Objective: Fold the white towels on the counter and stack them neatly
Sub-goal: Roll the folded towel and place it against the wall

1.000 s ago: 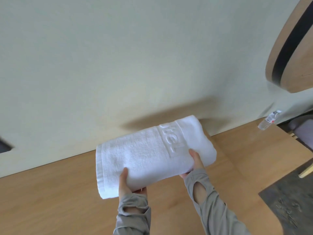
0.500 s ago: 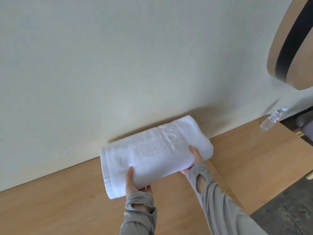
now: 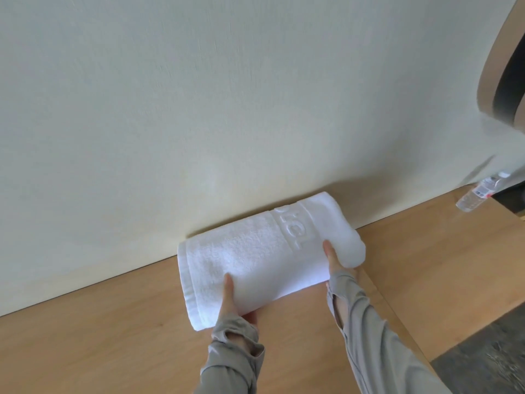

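One folded white towel (image 3: 255, 254) with raised lettering lies at the back of the wooden counter (image 3: 113, 336), its far edge against the pale wall. My left hand (image 3: 231, 301) grips its near edge, thumb on top and fingers underneath. My right hand (image 3: 333, 258) grips the right part of the towel the same way, thumb on top. Both forearms wear grey sleeves. No other towel is in view.
A clear plastic water bottle (image 3: 477, 194) stands at the counter's far right by the wall. A round wooden object with a dark band (image 3: 502, 69) hangs at the upper right. Dark floor (image 3: 488, 362) shows past the counter's right edge.
Both hands have carried the towel away from me and down, from mid-air to the counter against the wall. The grip of both hands is unchanged.
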